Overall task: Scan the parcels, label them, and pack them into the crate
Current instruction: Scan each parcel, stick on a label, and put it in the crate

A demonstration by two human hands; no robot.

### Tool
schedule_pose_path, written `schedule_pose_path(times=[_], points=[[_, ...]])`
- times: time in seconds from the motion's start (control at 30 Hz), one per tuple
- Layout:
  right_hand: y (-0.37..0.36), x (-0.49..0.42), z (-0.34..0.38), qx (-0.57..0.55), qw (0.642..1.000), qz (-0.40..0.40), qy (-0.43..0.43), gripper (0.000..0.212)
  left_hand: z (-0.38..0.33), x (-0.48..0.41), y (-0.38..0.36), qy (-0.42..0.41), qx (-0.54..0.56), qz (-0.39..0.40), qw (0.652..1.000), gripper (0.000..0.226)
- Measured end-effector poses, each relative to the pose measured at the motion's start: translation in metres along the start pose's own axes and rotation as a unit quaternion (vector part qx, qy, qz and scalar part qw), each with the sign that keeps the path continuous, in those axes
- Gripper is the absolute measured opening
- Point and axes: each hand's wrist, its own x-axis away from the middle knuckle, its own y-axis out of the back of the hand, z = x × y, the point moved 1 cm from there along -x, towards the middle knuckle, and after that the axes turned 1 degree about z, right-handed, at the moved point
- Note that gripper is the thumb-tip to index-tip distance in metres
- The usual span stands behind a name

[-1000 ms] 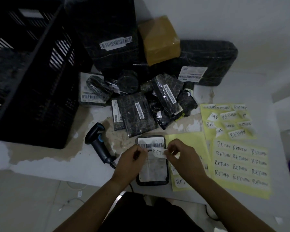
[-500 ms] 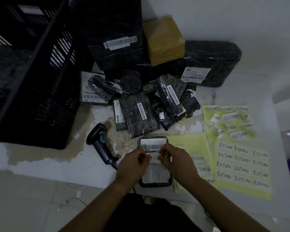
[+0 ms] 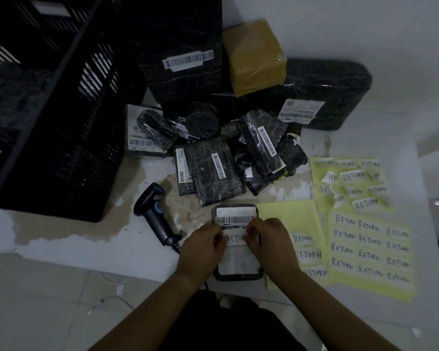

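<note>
A small black parcel with a white barcode label lies flat at the table's front edge. A white RETURN sticker lies across it just below the barcode. My left hand pinches the sticker's left end and my right hand pinches its right end, both resting on the parcel. A black handheld scanner lies to the left of the parcel. The black slatted crate stands at the far left. Several black wrapped parcels are heaped behind.
Yellow backing sheets with RETURN stickers cover the table on the right. A tan box and large black parcels stand against the wall at the back. The scanner cable hangs over the front edge.
Both hands have brought the sticker from above the parcel's middle down onto it, under the barcode, and moved closer together at its ends.
</note>
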Motion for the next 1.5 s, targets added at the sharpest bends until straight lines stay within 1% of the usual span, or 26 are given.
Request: schedule_pose_path(times=[0.1,0.17,0.27,0.33,0.43,0.53,0.63,0.7,0.77,0.83,0.87,0.93,0.97,1.07,1.17,1.23,1.27,1.33,1.37,1.43,1.5], points=[[-0.003,0.000,0.003,-0.027,0.999,-0.003,-0.017,0.017,0.003,0.000,-0.002,0.004,0.007,-0.004,1.000,0.029],[-0.005,0.001,0.001,-0.054,0.998,-0.009,-0.040,0.022,0.006,-0.001,-0.003,0.032,0.025,-0.016,0.999,0.031],[-0.006,0.004,-0.002,-0.114,0.990,-0.025,-0.080,0.039,0.011,-0.002,-0.006,0.105,0.074,-0.024,0.991,0.038],[-0.008,0.007,0.001,-0.160,0.980,-0.029,-0.111,0.050,0.012,-0.002,-0.012,0.135,0.095,-0.009,0.986,0.038],[-0.018,0.011,0.003,-0.213,0.963,-0.036,-0.163,0.059,0.014,-0.003,-0.020,0.128,0.094,0.009,0.987,0.048],[-0.025,0.011,0.002,-0.229,0.954,-0.045,-0.187,0.052,0.019,-0.006,-0.022,0.117,0.073,0.018,0.990,0.050],[-0.024,0.009,0.001,-0.245,0.948,-0.062,-0.191,0.039,0.022,-0.008,-0.023,0.115,0.049,0.026,0.992,0.037],[-0.023,0.009,0.002,-0.252,0.946,-0.067,-0.192,0.037,0.022,-0.007,-0.023,0.110,0.056,0.025,0.992,0.034],[-0.022,0.012,0.002,-0.251,0.948,-0.069,-0.183,0.038,0.026,-0.006,-0.021,0.107,0.090,0.043,0.989,0.034],[-0.022,0.017,0.001,-0.247,0.956,-0.048,-0.154,0.048,0.032,-0.003,-0.019,0.098,0.147,0.097,0.979,0.045],[-0.023,0.020,0.000,-0.242,0.960,-0.028,-0.141,0.058,0.035,-0.001,-0.018,0.092,0.161,0.122,0.975,0.054],[-0.026,0.022,-0.003,-0.231,0.964,0.001,-0.134,0.077,0.040,-0.001,-0.017,0.085,0.154,0.155,0.972,0.060],[-0.027,0.021,-0.004,-0.232,0.963,0.003,-0.137,0.081,0.040,-0.002,-0.015,0.086,0.146,0.164,0.972,0.058],[-0.029,0.022,-0.005,-0.246,0.959,-0.009,-0.139,0.077,0.033,-0.002,-0.010,0.085,0.127,0.175,0.973,0.052],[-0.025,0.025,-0.003,-0.267,0.954,-0.027,-0.135,0.064,0.034,0.000,-0.009,0.103,0.149,0.184,0.966,0.040],[-0.022,0.025,-0.001,-0.271,0.951,-0.028,-0.144,0.059,0.033,-0.001,-0.011,0.125,0.165,0.173,0.963,0.037],[-0.020,0.024,0.001,-0.276,0.949,-0.027,-0.153,0.057,0.032,-0.002,-0.012,0.127,0.170,0.157,0.965,0.043],[-0.020,0.021,0.005,-0.279,0.946,-0.033,-0.164,0.054,0.032,-0.003,-0.018,0.127,0.165,0.112,0.972,0.063],[-0.020,0.019,0.007,-0.275,0.946,-0.035,-0.169,0.053,0.030,-0.003,-0.020,0.132,0.158,0.093,0.974,0.069],[-0.022,0.015,0.008,-0.268,0.945,-0.035,-0.183,0.053,0.030,-0.002,-0.024,0.144,0.149,0.075,0.975,0.069],[-0.022,0.013,0.006,-0.268,0.944,-0.031,-0.192,0.047,0.030,-0.002,-0.026,0.151,0.143,0.072,0.976,0.068]])
